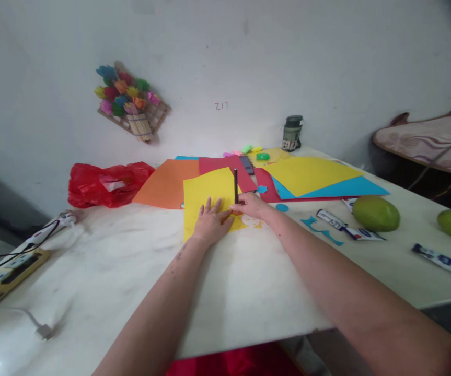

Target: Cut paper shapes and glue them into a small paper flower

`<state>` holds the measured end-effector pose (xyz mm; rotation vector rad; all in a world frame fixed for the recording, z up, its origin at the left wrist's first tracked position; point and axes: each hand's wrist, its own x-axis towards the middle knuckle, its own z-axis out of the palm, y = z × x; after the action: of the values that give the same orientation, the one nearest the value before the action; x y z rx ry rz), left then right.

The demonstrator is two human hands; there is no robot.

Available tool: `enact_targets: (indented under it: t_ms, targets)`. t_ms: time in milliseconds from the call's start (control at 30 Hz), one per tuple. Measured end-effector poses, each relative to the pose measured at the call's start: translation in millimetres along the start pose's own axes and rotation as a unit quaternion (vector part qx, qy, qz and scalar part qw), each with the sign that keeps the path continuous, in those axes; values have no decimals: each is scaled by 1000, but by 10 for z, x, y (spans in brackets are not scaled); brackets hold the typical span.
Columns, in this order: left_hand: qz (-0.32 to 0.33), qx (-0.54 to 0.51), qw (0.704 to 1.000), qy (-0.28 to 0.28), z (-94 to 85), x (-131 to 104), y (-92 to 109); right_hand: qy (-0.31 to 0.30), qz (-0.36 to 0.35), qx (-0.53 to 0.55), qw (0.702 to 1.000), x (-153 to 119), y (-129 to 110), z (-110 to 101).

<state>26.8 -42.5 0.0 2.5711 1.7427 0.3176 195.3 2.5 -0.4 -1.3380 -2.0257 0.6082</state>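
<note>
My left hand (211, 223) lies flat with its fingers spread on a yellow sheet (209, 190) of paper, near the sheet's lower part. A dark pen (235, 184) stands upright in the closed fingers of my right hand (251, 204), just right of my left hand. The pen's tip is hidden by the fingers. Beneath and beside my right hand are a small orange piece (236, 212) and yellow cut edges. Blue paper scraps (321, 230) and a blue disc (282, 207) lie to the right.
Behind are orange (166, 183) and red sheets, with more yellow and blue paper at the right. A red plastic bag (107, 185) lies left, a power strip (9, 274) at the left edge. Glue tubes, two green fruits (376, 213) and a bottle (292, 133) are on the right.
</note>
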Motion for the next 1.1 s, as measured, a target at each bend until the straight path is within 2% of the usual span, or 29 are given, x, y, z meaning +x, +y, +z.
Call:
enact_targets:
  t_ms: [1100]
  targets:
    - [7, 7, 1000, 4, -6, 2, 9, -40, 18, -14, 999, -6, -13, -114]
